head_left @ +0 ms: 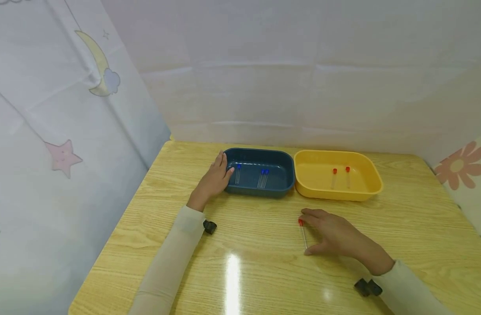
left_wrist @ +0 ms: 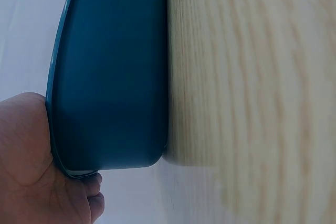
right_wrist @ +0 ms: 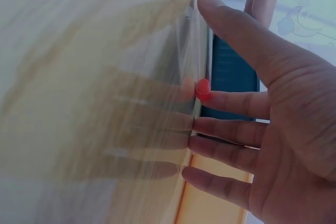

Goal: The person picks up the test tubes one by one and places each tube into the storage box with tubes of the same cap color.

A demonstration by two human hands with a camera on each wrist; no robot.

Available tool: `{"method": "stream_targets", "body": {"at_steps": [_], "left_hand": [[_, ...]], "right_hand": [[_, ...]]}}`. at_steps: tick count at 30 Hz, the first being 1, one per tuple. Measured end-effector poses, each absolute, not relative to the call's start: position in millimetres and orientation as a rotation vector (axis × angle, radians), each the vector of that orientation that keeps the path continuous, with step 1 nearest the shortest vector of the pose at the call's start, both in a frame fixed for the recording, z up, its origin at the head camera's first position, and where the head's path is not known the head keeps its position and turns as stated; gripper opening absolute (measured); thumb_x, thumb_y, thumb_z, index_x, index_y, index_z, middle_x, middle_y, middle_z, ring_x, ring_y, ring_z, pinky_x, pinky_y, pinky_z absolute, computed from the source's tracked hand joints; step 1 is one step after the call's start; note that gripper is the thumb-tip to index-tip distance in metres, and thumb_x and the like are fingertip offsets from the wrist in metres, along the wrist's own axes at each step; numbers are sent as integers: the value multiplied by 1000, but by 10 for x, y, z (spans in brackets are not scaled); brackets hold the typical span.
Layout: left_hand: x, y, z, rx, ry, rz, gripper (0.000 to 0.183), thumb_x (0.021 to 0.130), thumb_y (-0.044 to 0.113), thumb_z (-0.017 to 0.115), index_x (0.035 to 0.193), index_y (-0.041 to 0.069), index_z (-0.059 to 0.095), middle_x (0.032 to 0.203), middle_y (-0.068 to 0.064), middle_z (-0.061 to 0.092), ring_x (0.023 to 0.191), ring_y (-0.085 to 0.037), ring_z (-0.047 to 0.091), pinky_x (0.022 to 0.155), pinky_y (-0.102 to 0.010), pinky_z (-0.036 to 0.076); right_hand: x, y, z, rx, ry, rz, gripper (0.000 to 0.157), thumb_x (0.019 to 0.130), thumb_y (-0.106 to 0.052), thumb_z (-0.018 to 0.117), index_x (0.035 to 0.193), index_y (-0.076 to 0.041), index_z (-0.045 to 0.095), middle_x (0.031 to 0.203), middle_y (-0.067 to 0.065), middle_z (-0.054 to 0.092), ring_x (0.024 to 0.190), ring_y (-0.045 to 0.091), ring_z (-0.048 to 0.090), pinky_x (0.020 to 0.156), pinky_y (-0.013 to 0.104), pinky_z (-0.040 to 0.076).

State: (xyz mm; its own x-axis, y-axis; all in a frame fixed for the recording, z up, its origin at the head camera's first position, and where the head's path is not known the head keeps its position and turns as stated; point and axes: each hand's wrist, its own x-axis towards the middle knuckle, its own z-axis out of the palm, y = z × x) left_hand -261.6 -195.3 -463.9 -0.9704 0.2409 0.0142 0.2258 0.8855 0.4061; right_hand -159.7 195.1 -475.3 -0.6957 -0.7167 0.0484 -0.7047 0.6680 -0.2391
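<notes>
My left hand [head_left: 214, 178] holds the left end of a dark blue basin [head_left: 260, 191], thumb at the inner side of the rim and fingers along the outside. The left wrist view shows that hand's fingers bent beneath the basin's rim [left_wrist: 51, 72]. A thin clear tube with a red cap [head_left: 301, 222] lies on the table beside my right hand [head_left: 335, 234]. My right index fingertip touches the red cap [right_wrist: 202, 89], while the thumb tip is at the tube's other end. The remaining right fingers [right_wrist: 223, 132] extend fairly straight, fingertips at the tabletop.
A yellow basin [head_left: 336, 195] stands against the blue one's right side, with two red-capped tubes [head_left: 347, 170] inside. Several blue-capped tubes [head_left: 263, 177] lie in the blue basin. The wooden table [head_left: 264, 262] meets a pale cloth backdrop [head_left: 248, 78] behind the basins.
</notes>
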Motion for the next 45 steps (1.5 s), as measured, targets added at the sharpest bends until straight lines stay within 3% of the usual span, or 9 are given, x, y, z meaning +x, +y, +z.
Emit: {"method": "stream_targets", "body": {"at_steps": [29, 45], "left_hand": [[-2609, -1950, -4640, 377, 3018, 664, 69, 113, 38, 28, 161, -2, -1, 169, -13, -14, 156, -27, -5, 125, -46, 7], [-2608, -1955, -4638, 387, 3011, 688, 69, 113, 38, 30, 161, -2, -1, 169, -13, -14, 156, -26, -5, 125, -46, 7]], "right_hand": [[-1639, 1968, -4549, -1082, 2933, -430, 93, 77, -64, 80, 141, -1, 57, 141, 18, 58, 126, 39, 57, 94, 56, 53], [-1684, 2048, -4443, -1030, 3025, -472, 92, 76, -58, 84, 145, -6, 53, 140, 21, 59, 114, 39, 65, 82, 54, 58]]}}
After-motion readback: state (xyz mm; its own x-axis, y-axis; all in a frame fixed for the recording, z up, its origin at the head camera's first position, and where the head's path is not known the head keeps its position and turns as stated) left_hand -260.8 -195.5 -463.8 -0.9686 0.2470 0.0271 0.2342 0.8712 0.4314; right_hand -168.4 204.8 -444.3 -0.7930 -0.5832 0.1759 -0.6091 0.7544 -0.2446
